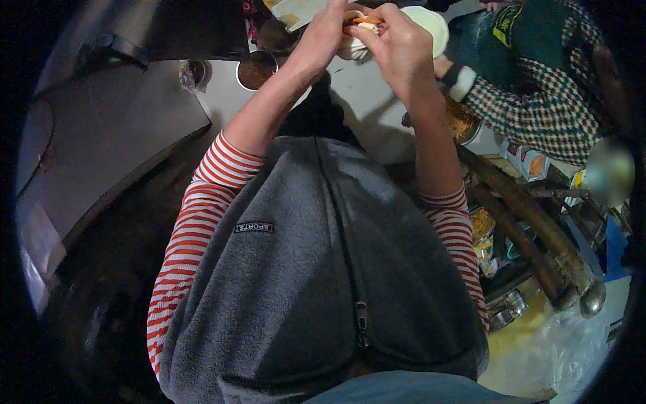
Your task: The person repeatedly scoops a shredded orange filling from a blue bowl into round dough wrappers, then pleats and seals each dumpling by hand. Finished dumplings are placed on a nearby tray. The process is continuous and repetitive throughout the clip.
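At the top of the head view, my left hand [328,30] and my right hand [404,43] come together around a small piece of pale dough [354,49] with a gathered edge. Orange filling [367,21] shows in its opening. The thumb and fingers of my right hand pinch the dough's rim, while my left hand supports it from the other side; its fingers are partly hidden. Just beyond my right hand is a pale round disc [433,29], perhaps a dough wrapper or a plate. A co-worker's hand [443,66] is close below it.
A bowl of brown filling [257,70] and a plastic-wrapped small container [194,74] stand left of my arms. To the right, a bowl of orange-brown shreds [463,121] is near a person's checked sleeve [535,111]. Wooden poles [525,212] and packets [527,160] lie lower right.
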